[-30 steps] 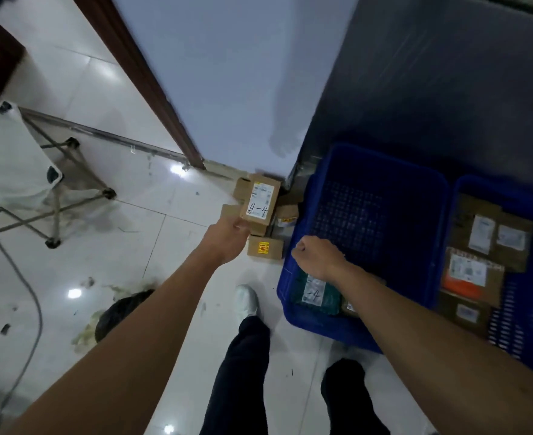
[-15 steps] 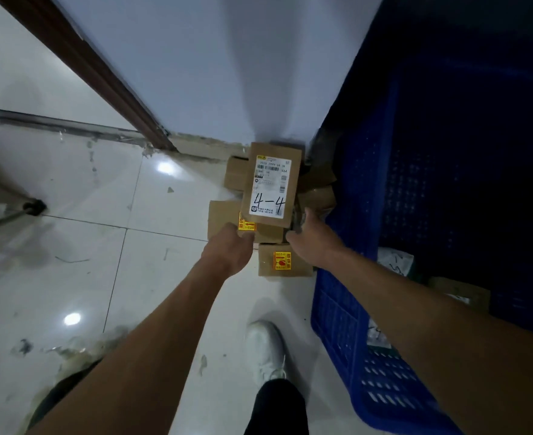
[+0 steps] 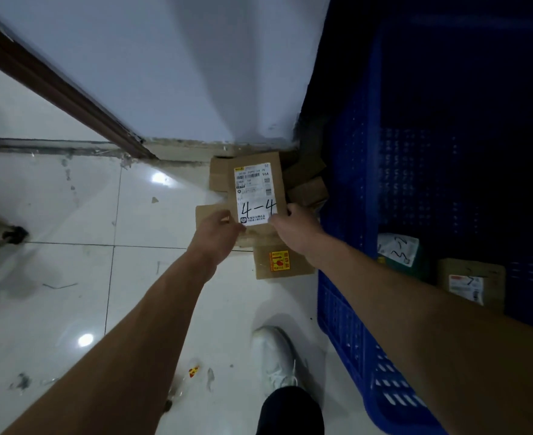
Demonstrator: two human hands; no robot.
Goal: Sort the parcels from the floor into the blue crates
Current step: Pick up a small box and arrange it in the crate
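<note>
White glossy floor tiles (image 3: pixel 54 302) fill most of what I see, running up to a pale wall (image 3: pixel 171 67) with a dark brown door frame (image 3: pixel 54 86) slanting along its left side. At the right stands a blue crate (image 3: pixel 350 324), its perforated wall just beside the parcels on the floor; inside it I make out a green parcel with a white label (image 3: pixel 398 251) and a brown box (image 3: pixel 472 282) near the crate's near edge. Both forearms reach forward and down from the bottom corners. My left hand (image 3: pixel 216 235) and right hand (image 3: pixel 295 229) pinch the near end of the parcel marked 4-4 (image 3: pixel 255 189), one at each lower corner of its label, fingers closed on the cardboard. That parcel sits on top of the pile of brown boxes (image 3: pixel 306 183) tucked into the corner where wall meets floor. A small box with a yellow sticker (image 3: pixel 279 262) lies nearest me, below my right wrist. One white shoe (image 3: pixel 274 356) stands on the tiles.
</note>
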